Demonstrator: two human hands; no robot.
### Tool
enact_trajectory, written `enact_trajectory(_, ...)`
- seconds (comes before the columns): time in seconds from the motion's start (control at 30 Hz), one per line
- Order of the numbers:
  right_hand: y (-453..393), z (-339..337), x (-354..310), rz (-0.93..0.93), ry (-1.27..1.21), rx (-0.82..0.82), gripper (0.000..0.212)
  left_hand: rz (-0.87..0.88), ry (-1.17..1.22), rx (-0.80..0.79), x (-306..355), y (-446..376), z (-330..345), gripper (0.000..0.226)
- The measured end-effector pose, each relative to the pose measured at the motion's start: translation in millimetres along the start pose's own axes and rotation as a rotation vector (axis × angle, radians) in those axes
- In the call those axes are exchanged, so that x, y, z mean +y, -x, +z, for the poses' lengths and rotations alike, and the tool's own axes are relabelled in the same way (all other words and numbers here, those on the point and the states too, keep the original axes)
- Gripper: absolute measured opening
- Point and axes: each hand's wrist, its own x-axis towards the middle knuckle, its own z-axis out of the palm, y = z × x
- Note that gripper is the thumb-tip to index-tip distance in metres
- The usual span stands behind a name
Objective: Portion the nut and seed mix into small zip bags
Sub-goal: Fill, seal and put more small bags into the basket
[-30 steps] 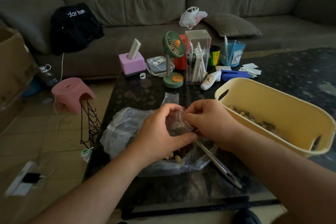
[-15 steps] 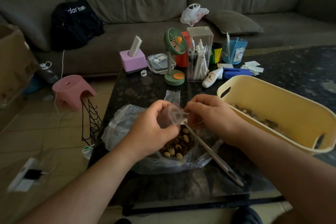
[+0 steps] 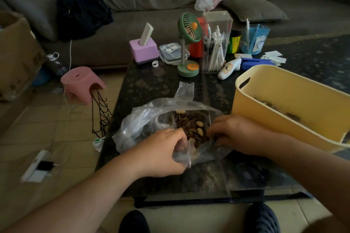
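Head view: both hands lowered from in front of the chest down into the large clear bag, so bag-opening appears done and scooping about to begin. Left hand pinching a small zip bag at its mouth, held just at the near edge of the nut and seed mix. Right hand with fingers curled down into the mix, apparently gathering a pinch; contents of the grasp hidden. Large bag spread open on the dark table, holding striped seeds and pale nuts. Yellow tub just right, a thin scatter of mix on its floor. Spare zip bag lying flat behind.
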Motion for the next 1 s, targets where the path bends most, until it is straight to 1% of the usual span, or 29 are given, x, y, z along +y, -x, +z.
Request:
enact_trajectory(0.07, 1.6, -3.7, -3.8, -0.037, -0.016, 0.097, 0.030, 0.018, -0.064, -0.018, -2.4, -2.8, 4.6, 0.046)
enact_trajectory(0.13, 2.9, -9.3, -10.0, -0.030, -0.030, 0.184, 0.028, 0.037, -0.091, -0.013, -4.5, -4.9, 7.1, 0.051)
enact_trajectory(0.3, -0.1, -14.8, -16.3, 0.078, -0.039, 0.272, 0.026, 0.050, -0.106, -0.011, -7.5, -7.1, 9.6, 0.043)
enact_trajectory(0.37, -0.2, -14.3, -18.6, 0.108, -0.057, 0.311, 0.022, 0.063, -0.116, 0.002, -6.3, -6.7, 10.1, 0.030)
enact_trajectory(0.4, 0.2, -14.2, -19.8, 0.111, -0.074, 0.337, 0.022, 0.069, -0.119, 0.007, -5.3, -6.4, 10.0, 0.023)
enact_trajectory(0.5, 0.8, -16.8, -24.3, 0.096, -0.098, 0.398, 0.027, 0.078, -0.099, 0.045, -4.6, -7.3, 8.1, 0.021)
enact_trajectory(0.57, -0.5, -18.0, -24.7, 0.109, -0.106, 0.406, 0.028, 0.076, -0.062, 0.134, -3.5, -9.5, 2.3, 0.014)
enact_trajectory(0.67, -3.8, -17.6, -22.5, 0.132, -0.170, 0.399, 0.030, 0.099, -0.006, 0.377, -2.0, -13.7, -10.6, 0.007)
enact_trajectory(0.77, -8.2, -15.5, -19.6, 0.175, -0.238, 0.371, 0.029, 0.184, 0.000, 0.675, 4.1, -15.1, -24.5, 0.011)
enact_trajectory(0.8, -9.7, -15.1, -18.5, 0.191, -0.231, 0.361, 0.028, 0.205, 0.013, 0.740, 5.5, -14.1, -27.9, 0.014)
enact_trajectory(0.83, -10.7, -15.2, -17.6, 0.205, -0.228, 0.358, 0.026, 0.225, 0.036, 0.756, 5.9, -12.8, -30.5, 0.016)
enact_trajectory(0.87, -10.8, -15.7, -16.9, 0.216, -0.235, 0.359, 0.024, 0.243, 0.056, 0.721, 5.0, -10.8, -32.1, 0.015)
enact_trajectory(0.9, -10.3, -16.6, -16.2, 0.223, -0.242, 0.361, 0.021, 0.257, 0.066, 0.642, 4.4, -7.8, -33.1, 0.011)
enact_trajectory(0.97, -7.6, -18.5, -15.9, 0.228, -0.234, 0.350, 0.020, 0.244, 0.068, 0.426, 0.1, -1.9, -31.9, 0.007)
enact_trajectory(1.0, -6.3, -19.2, -16.0, 0.231, -0.228, 0.340, 0.021, 0.197, 0.078, 0.302, -3.1, 0.9, -31.5, 0.008)
